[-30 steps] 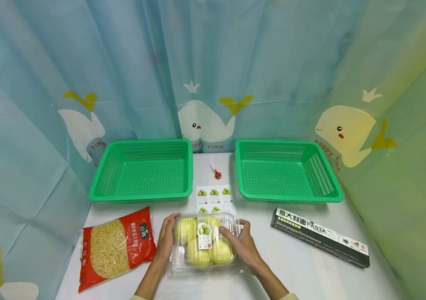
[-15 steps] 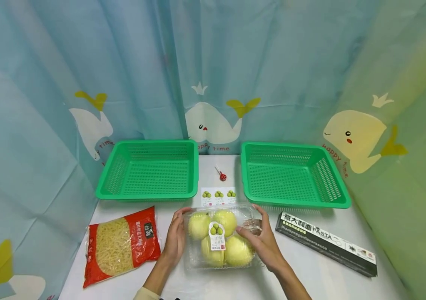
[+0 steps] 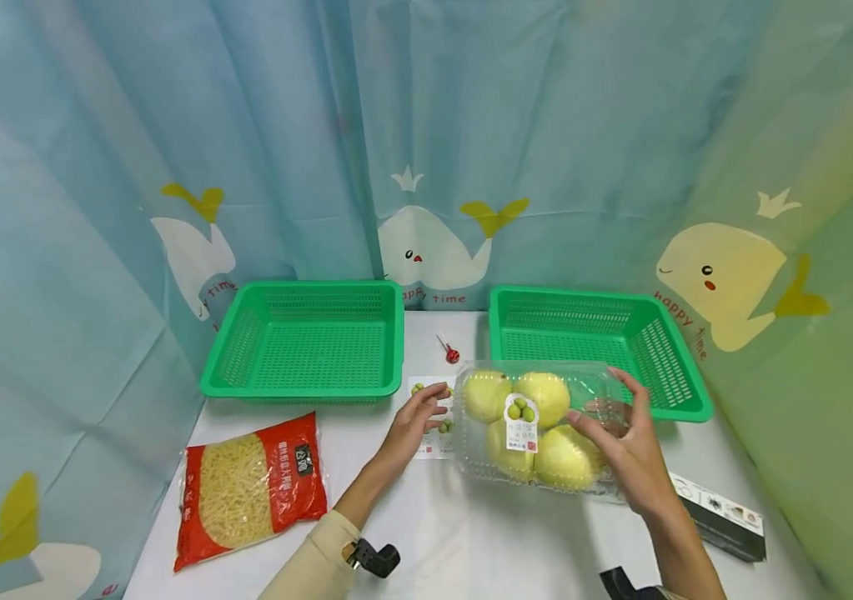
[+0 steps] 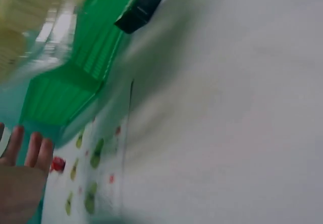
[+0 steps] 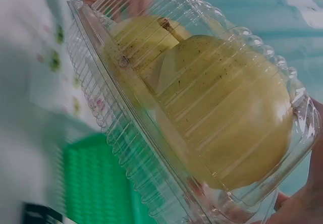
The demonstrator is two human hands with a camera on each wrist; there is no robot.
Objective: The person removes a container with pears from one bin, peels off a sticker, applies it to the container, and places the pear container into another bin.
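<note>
A clear plastic clamshell (image 3: 521, 427) of pale green pears, with a white fruit label on its lid, hangs tilted above the table, overlapping the front of the right basket in the head view. My right hand (image 3: 632, 454) grips its right end, thumb on the lid. At the clamshell's left side my left hand (image 3: 409, 425) is apart from it, fingers loosely extended and holding nothing. Those fingers also show at the left edge of the left wrist view. Up close in the right wrist view, a stemmed pear (image 5: 227, 113) lies behind the ribbed plastic.
Two green baskets (image 3: 306, 392) stand at the back, left and right. A red pasta bag (image 3: 246, 492) lies at left. The black pasta box (image 3: 726, 525) at right is partly hidden. A lollipop (image 3: 452, 355) and a sticker sheet (image 3: 434, 450) lie between the baskets.
The clamshell has risen off the table and moved right and away from me in my right hand. My left hand has let go of its left side. The camera view has shifted slightly.
</note>
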